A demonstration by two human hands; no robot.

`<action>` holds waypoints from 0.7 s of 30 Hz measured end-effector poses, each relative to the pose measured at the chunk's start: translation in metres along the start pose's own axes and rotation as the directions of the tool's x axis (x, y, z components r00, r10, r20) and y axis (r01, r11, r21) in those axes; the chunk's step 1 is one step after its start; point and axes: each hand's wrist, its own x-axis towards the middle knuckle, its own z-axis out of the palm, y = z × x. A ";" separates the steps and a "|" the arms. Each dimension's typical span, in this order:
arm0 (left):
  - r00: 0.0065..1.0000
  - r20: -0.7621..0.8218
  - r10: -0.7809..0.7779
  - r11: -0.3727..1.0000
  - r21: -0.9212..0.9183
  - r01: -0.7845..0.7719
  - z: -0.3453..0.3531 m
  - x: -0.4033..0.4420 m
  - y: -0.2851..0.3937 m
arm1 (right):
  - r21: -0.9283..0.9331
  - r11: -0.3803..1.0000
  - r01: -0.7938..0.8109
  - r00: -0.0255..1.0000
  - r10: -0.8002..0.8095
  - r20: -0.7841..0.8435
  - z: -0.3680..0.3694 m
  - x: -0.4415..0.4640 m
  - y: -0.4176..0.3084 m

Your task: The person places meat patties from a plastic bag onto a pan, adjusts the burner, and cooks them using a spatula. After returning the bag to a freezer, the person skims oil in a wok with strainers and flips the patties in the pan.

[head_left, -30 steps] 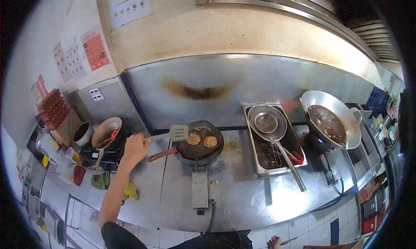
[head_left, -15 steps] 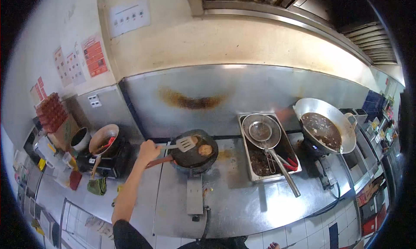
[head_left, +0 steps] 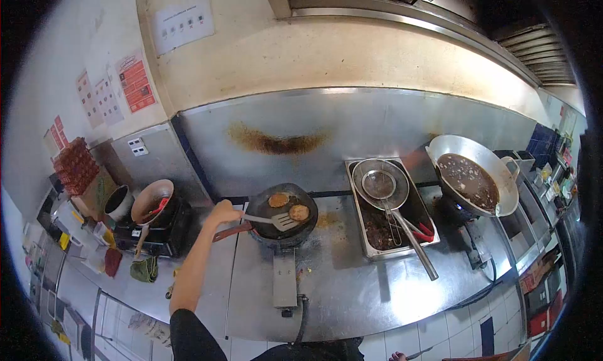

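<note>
My left hand (head_left: pixel 224 214) is closed around the handle of a slotted spatula (head_left: pixel 284 221). The spatula's blade lies in a dark frying pan (head_left: pixel 267 213), against the edge of a browned round patty (head_left: pixel 299 212). Another patty (head_left: pixel 279 199), more orange on top, sits further back in the same pan. Below my left hand, the pan's reddish-brown handle (head_left: pixel 227 233) points left. Only the fingertips of my right hand (head_left: pixel 397 356) show at the bottom edge, curled by a thin, dark, long object that I cannot make out.
The pan stands on a burner (head_left: pixel 284 285). To its right, a steel tray (head_left: pixel 377 251) holds strainers (head_left: pixel 380 184) and red-handled tongs (head_left: pixel 425 232). A large wok (head_left: pixel 512 198) with brown liquid is at far right. A smaller pan (head_left: pixel 164 190) sits on a black stove at left.
The spatula has gone from above the left patty down and right to the other patty's edge. The left patty now shows an orange-brown top. My left hand has shifted slightly right.
</note>
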 end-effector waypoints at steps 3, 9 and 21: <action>0.997 0.017 -0.076 0.993 -0.093 0.078 0.017 -0.007 0.013 | -0.034 0.999 -0.003 0.999 0.004 0.034 0.000 0.005 -0.002; 0.993 -0.113 -0.044 0.987 -0.160 0.025 0.047 -0.027 0.024 | -0.055 0.998 0.032 0.999 -0.032 -0.013 0.003 0.000 -0.011; 0.779 -0.535 0.327 0.945 0.200 -0.260 0.059 -0.095 0.017 | 0.013 0.999 0.042 0.991 -0.043 0.128 0.010 -0.006 -0.018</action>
